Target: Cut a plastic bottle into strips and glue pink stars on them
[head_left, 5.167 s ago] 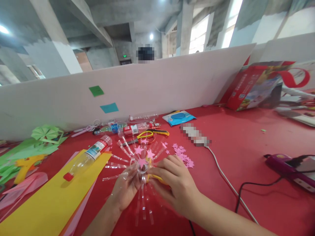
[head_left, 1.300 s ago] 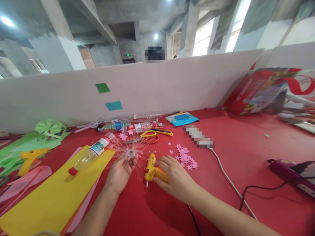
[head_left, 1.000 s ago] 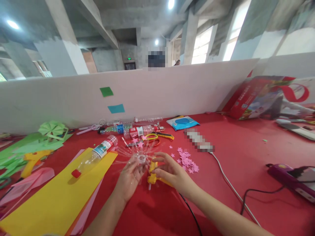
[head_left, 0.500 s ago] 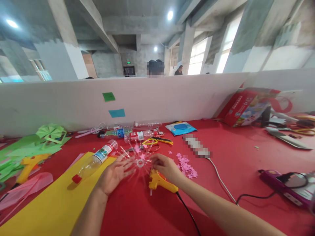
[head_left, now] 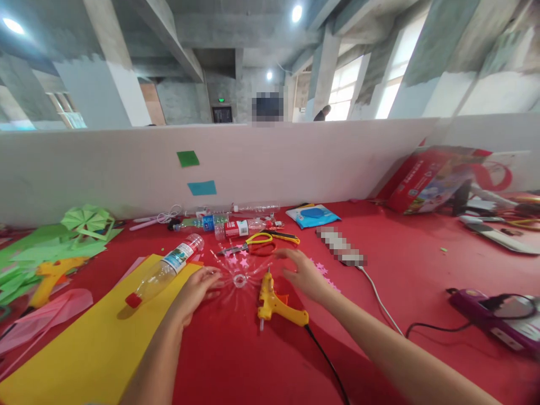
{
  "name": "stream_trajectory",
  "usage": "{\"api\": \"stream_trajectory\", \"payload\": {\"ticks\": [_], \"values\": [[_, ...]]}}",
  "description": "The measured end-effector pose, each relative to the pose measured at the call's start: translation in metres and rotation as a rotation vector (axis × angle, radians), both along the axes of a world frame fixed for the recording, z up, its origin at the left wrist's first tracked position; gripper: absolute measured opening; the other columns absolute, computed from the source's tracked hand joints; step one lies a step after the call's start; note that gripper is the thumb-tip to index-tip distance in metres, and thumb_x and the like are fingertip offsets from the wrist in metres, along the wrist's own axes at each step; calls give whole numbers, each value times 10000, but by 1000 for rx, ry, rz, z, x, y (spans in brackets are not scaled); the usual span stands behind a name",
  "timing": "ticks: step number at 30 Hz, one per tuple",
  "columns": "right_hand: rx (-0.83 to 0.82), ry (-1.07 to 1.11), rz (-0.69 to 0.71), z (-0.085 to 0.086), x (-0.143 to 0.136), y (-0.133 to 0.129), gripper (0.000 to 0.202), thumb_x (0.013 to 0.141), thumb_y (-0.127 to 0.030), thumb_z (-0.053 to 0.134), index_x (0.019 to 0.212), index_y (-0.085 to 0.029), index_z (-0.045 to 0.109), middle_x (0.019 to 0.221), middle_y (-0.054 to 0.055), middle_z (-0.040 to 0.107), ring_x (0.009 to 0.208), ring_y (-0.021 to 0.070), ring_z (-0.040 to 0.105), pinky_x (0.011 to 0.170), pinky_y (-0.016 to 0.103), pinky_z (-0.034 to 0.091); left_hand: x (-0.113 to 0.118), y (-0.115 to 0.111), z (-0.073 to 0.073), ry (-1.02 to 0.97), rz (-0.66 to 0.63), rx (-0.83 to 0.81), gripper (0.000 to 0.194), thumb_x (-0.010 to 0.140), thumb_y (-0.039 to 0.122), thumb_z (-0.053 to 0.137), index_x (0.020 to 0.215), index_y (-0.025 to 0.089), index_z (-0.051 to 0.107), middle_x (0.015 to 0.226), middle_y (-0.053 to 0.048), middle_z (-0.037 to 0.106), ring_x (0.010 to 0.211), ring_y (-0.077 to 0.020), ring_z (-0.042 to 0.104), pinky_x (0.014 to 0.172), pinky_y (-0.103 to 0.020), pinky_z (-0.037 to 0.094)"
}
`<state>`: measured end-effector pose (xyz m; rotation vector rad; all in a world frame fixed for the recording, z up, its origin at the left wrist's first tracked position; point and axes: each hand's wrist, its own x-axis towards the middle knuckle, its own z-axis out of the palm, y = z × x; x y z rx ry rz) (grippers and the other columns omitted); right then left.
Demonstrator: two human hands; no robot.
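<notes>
A clear plastic bottle top cut into spreading strips (head_left: 239, 279) lies on the red table, with pink stars stuck on its far strips. My left hand (head_left: 194, 291) rests flat beside it, fingertips touching its left strips. My right hand (head_left: 302, 272) hovers open over the heap of pink paper stars (head_left: 322, 269), covering most of it. A yellow glue gun (head_left: 274, 304) lies between my hands, nozzle toward me, its black cord trailing to the lower right.
A clear bottle with a red cap (head_left: 162, 271) lies on a yellow sheet (head_left: 80, 349). Scissors (head_left: 257, 243), more bottles (head_left: 236, 227) and a blue pack (head_left: 313, 215) sit farther back before a white partition (head_left: 105, 169). Green paper (head_left: 50, 247) at left; purple device (head_left: 489, 309) at right.
My right hand has let go of the glue gun, which now lies on the table, and moved off to the pink stars. My left hand has laid the cut bottle top down flat.
</notes>
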<state>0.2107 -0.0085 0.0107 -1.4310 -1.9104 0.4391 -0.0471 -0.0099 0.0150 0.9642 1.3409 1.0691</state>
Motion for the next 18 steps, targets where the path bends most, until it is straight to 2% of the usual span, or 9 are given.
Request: {"api": "stream_trajectory", "payload": {"ticks": [3, 5, 7, 10, 13, 15, 18], "values": [[11, -75, -135, 2, 35, 5, 307, 780, -88, 455, 1046, -155, 593, 974, 81, 667, 923, 196, 607, 820, 321, 444, -2, 1, 0, 42, 13, 37, 274, 591, 289, 766, 791, 152, 638, 815, -60, 669, 746, -191, 662, 607, -245, 507], [-10, -157, -179, -1, 54, 6, 244, 776, -94, 476, 963, -138, 626, 862, 81, 677, 796, 194, 624, 710, 292, 457, -4, 4, -1, 109, 17, 67, 330, 575, 354, 768, 810, 163, 636, 823, -56, 664, 769, -197, 655, 625, -253, 498], [-28, -256, -182, -7, 64, 3, 167, 755, -89, 520, 834, -141, 657, 789, 76, 675, 732, 194, 615, 656, 278, 441, -5, 6, -3, 197, 47, 107, 386, 592, 419, 743, 872, 180, 626, 882, -63, 657, 855, -222, 639, 711, -297, 491], [-6, -393, -167, -17, 59, -4, 117, 769, -126, 565, 776, -160, 676, 815, 81, 666, 808, 211, 588, 717, 294, 414, -6, 8, -4, 321, 156, 284, 417, 635, 426, 711, 970, 208, 592, 1051, -82, 607, 1056, -262, 551, 921, -389, 402], [44, -496, -191, -24, 43, -9, 141, 801, -223, 580, 802, -130, 687, 896, 138, 638, 891, 271, 535, 751, 356, 382, -1, 2, 1, 432, 284, 580, 370, 649, 339, 718, 984, 243, 593, 1109, -69, 553, 1135, -265, 462, 1027, -388, 288], [72, -550, -185, -28, 36, -8, 140, 797, -218, 590, 766, -120, 685, 882, 155, 630, 898, 286, 511, 757, 376, 361, 7, -6, 6, 429, 305, 729, 342, 660, 262, 714, 986, 260, 612, 1066, -54, 543, 1089, -242, 462, 1016, -332, 297], [118, -597, -151, -33, 33, -3, 154, 799, -131, 560, 693, -127, 671, 809, 145, 630, 855, 267, 502, 749, 374, 343, 21, -24, 13, 365, 270, 792, 244, 687, 186, 685, 923, 245, 661, 902, -34, 557, 885, -196, 506, 918, -263, 362]]}}
